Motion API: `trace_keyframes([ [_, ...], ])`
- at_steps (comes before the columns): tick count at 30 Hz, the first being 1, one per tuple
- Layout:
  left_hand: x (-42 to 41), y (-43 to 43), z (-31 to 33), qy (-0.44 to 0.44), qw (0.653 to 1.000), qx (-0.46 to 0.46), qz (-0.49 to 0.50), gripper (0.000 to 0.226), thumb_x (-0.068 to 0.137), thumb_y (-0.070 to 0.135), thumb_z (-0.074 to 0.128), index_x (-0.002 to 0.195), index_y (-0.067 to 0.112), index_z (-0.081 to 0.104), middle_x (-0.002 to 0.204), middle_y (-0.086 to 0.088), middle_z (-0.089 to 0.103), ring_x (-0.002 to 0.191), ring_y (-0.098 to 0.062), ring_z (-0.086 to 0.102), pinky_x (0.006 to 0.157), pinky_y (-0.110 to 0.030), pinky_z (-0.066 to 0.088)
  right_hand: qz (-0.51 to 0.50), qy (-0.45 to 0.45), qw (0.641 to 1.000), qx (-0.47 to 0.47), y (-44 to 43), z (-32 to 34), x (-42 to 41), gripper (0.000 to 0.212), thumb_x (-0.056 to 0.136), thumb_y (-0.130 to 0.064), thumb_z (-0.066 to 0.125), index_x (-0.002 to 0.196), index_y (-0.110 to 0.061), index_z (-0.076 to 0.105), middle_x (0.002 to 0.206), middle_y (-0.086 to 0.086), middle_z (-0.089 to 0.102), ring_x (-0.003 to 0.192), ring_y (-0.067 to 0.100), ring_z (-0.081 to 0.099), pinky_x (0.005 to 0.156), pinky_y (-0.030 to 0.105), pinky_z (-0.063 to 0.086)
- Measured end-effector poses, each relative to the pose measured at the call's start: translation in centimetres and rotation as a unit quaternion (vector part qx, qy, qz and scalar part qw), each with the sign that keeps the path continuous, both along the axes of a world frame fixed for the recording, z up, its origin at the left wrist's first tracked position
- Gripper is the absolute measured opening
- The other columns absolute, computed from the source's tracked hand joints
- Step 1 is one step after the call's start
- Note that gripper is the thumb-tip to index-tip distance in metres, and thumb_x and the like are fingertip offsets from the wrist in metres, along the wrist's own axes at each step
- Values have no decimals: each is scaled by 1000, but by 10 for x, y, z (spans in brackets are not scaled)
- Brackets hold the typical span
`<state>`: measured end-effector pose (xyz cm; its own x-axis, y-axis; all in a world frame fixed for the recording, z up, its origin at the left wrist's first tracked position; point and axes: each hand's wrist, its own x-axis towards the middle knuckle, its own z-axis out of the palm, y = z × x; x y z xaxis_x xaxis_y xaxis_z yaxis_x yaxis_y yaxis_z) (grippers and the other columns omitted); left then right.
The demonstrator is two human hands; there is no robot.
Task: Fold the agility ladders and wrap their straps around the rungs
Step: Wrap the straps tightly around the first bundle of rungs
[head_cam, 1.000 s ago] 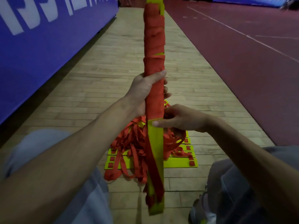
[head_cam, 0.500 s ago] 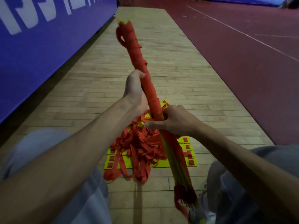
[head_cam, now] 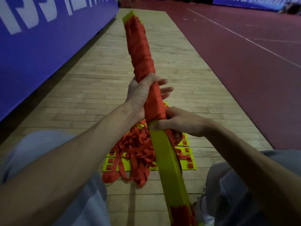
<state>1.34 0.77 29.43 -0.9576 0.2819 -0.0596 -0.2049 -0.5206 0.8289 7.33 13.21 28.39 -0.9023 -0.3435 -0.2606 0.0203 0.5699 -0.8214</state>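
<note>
Left hand (head_cam: 141, 95) grips the ladder bundle (head_cam: 164, 154) round its middle. The thumb lies over the front of the wrap, and the fingers (head_cam: 166, 90) show past the far side, only loosely bent. Right hand (head_cam: 182, 123) sits just below, at the lower edge of the wrap. Its thumb is pressed flat on the top yellow rung and its fingers are curled behind, pinching the stack. The bundle is held in the air and tilted, top end leaning away and left, bottom end low between the knees.

Bundle: a stack of thin, flat yellow rungs, smooth, with square-cut ends. A red-orange strap (head_cam: 140, 51) of flat webbing is wound in overlapping turns from near the top down to the right hand. A yellow corner pokes out above it. The lower half is bare yellow, with a blurred red patch at the bottom end.

On the floor behind lies a second ladder (head_cam: 187, 160), yellow rungs flat with small red squares at their ends. A loose strap heap (head_cam: 138, 149) lies tangled over it.

Plank floor (head_cam: 97, 95), pale wood in narrow boards. Blue banner (head_cam: 32, 46) at left carries large white characters, cropped and unreadable. Maroon court (head_cam: 244, 70) at right, matte, with thin white lines. Far banner (head_cam: 252, 2) has pale writing, too blurred to read. Trouser legs (head_cam: 40, 152) are light blue-grey cloth.
</note>
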Motion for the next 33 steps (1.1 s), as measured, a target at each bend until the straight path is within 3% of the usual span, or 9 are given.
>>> trace_keyframes([
  [6, 0, -12, 17, 33, 997, -72, 4, 12, 87, 0, 62, 92, 7, 53, 65, -7, 64, 50, -23, 63, 49, -27, 53, 95, -48, 994, -28, 22, 9, -5, 35, 86, -23, 70, 115, -4, 65, 103, 24, 64, 79, 26, 58, 65, 34, 53],
  [11, -4, -18, 19, 47, 993, -105, 22, 17, 85, 0, 63, 91, 11, 51, 65, -8, 58, 50, -21, 56, 49, -29, 50, 77, -6, 997, 21, 23, 14, -8, 12, 94, -6, 61, 102, -2, 69, 82, 6, 70, 56, 14, 53, 53, 28, 46],
  [15, -11, -14, 10, 65, 984, -143, 85, 25, 85, 2, 68, 98, 12, 49, 68, -10, 57, 47, -23, 55, 51, -33, 51, 55, -9, 998, 32, 10, 12, -10, 30, 99, -1, 39, 85, -9, 65, 78, 14, 73, 60, 21, 60, 57, 29, 48],
  [18, -17, -13, 5, 65, 978, -149, 134, 28, 83, 3, 72, 95, 17, 50, 71, -6, 58, 52, -19, 57, 56, -34, 53, 34, 17, 998, 55, 2, 9, -9, 32, 95, 0, 37, 68, -8, 54, 66, 10, 69, 53, 10, 58, 55, 20, 44],
  [21, -18, -12, 2, 68, 969, -182, 153, 27, 85, 12, 71, 99, 19, 49, 75, -3, 60, 54, -15, 59, 58, -33, 56, 45, 73, 987, 135, -3, 6, -6, 33, 97, -23, 52, 67, -10, 56, 60, -1, 66, 49, 4, 53, 54, 21, 39],
  [24, -10, -11, 9, 16, 981, -172, 86, 34, 79, 25, 59, 106, 11, 43, 75, -7, 54, 59, -18, 54, 58, -33, 49, 10, 146, 964, 221, -7, -4, -4, 60, 80, -69, 59, 64, -12, 58, 58, 0, 60, 53, 12, 52, 53, 26, 38],
  [26, -4, -12, 11, 1, 990, -139, 18, 39, 66, 25, 51, 100, 12, 40, 72, -3, 42, 62, -16, 44, 58, -32, 42, -24, 172, 954, 243, -8, -12, -4, 73, 70, -81, 57, 67, -8, 62, 60, 9, 61, 54, 18, 54, 54, 31, 40],
  [29, -1, -13, 11, 27, 992, -119, -24, 2, 81, 11, 47, 82, 12, 45, 73, -2, 39, 67, -15, 40, 58, -30, 41, -68, 155, 959, 227, -7, -14, -5, 59, 76, -68, 62, 63, -11, 61, 60, 9, 61, 52, 18, 54, 53, 32, 42],
  [33, -4, -18, 16, 91, 986, -124, -69, 7, 89, 5, 57, 88, 11, 60, 75, 2, 57, 69, -9, 58, 60, -27, 50, -90, 117, 980, 135, -10, -4, -5, 39, 85, -43, 62, 58, -19, 49, 55, -2, 48, 50, 13, 43, 52, 30, 36],
])
